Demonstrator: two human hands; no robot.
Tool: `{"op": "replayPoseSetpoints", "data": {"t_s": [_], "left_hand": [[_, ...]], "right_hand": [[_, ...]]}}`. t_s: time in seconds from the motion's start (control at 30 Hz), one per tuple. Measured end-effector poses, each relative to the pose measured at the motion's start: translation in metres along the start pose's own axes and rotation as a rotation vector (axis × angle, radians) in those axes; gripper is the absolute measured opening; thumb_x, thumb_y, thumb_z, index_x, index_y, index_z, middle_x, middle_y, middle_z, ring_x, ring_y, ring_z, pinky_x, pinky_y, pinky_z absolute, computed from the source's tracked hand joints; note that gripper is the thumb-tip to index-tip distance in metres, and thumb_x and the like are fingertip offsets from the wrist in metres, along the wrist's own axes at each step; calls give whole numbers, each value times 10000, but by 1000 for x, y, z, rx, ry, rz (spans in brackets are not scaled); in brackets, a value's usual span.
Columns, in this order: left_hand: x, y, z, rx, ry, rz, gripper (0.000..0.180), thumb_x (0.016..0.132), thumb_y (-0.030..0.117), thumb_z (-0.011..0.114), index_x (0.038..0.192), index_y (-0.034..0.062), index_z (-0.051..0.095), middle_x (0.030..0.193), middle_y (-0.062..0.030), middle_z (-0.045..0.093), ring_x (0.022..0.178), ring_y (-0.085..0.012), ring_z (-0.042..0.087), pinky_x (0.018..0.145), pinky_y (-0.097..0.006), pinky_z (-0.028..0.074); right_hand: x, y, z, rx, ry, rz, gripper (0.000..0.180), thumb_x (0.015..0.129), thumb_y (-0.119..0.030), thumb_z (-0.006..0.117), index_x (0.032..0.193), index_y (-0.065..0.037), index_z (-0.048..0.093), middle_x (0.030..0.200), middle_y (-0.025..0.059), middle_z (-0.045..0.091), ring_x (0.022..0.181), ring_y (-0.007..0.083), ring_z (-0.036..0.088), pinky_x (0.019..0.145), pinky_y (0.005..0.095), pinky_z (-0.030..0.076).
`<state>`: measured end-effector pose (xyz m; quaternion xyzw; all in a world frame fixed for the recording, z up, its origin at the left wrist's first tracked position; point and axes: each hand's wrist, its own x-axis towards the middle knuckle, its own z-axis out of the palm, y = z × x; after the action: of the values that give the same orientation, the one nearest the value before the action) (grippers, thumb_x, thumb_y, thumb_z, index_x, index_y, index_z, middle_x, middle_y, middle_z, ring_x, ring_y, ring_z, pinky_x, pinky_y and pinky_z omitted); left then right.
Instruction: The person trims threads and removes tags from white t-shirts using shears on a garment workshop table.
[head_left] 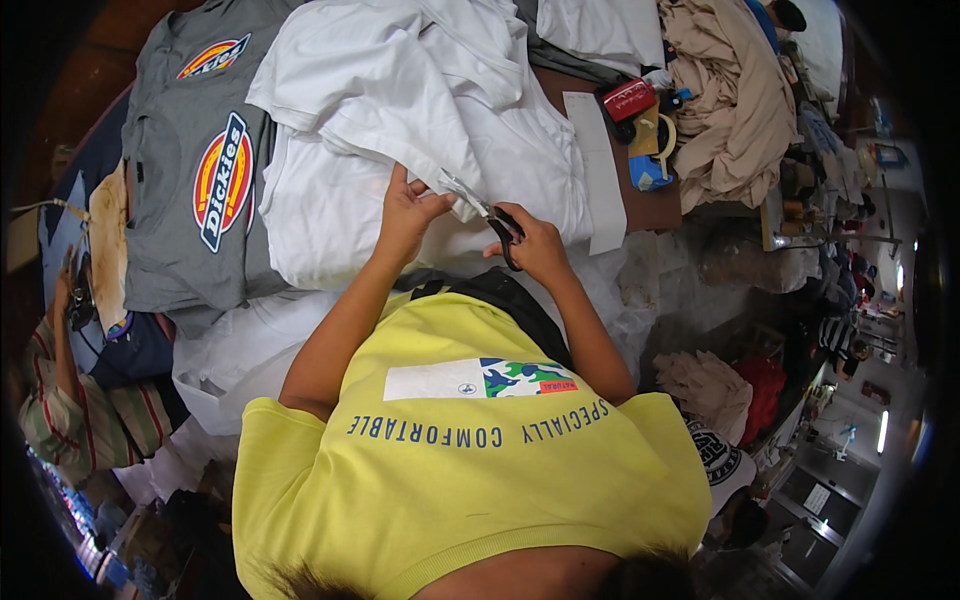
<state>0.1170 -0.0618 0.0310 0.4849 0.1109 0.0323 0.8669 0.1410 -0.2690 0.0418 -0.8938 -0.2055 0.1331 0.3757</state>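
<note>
White garments lie heaped on the work table in front of me. The hem of the top one is pinched in my left hand, fingers closed on the cloth. In my right hand is a pair of scissors with black handles, its fingers wrapped round the loops. The metal blades point up and left and lie against the edge of the white cloth, close to my left fingertips. Whether the blades are parted I cannot make out.
Grey printed shirts lie left of the white pile. On the right are a long paper strip, a red box, a tape roll and heaped beige cloth. Another person in a striped shirt is at the far left.
</note>
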Motion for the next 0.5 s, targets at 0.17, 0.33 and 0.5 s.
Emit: {"op": "replayPoseSetpoints", "data": {"t_s": [0.17, 0.33, 0.5], "left_hand": [[5, 6, 1, -44, 42, 13, 738, 731, -92, 617, 1357, 44, 250, 1076, -164, 583, 912, -205, 623, 809, -291, 500], [13, 3, -8, -22, 4, 48, 720, 726, -92, 622, 1341, 39, 271, 1066, -162, 590, 916, -209, 624, 808, -294, 502], [15, 4, -9, 4, -22, 57, 717, 722, -87, 636, 1332, 42, 283, 1059, -166, 591, 926, -213, 624, 799, -300, 509]], "right_hand": [[-8, 15, 8, 36, 61, 23, 682, 549, -322, 840, 1141, -117, 573, 675, 72, 573, 549, 181, 519, 563, 290, 454], [3, -2, 3, -49, 86, -63, 713, 550, -353, 823, 1173, -126, 561, 652, 61, 530, 572, 217, 539, 570, 326, 457], [16, -16, -1, -93, 39, -45, 703, 562, -354, 818, 1172, -122, 556, 668, 74, 556, 583, 232, 558, 570, 329, 458]]}}
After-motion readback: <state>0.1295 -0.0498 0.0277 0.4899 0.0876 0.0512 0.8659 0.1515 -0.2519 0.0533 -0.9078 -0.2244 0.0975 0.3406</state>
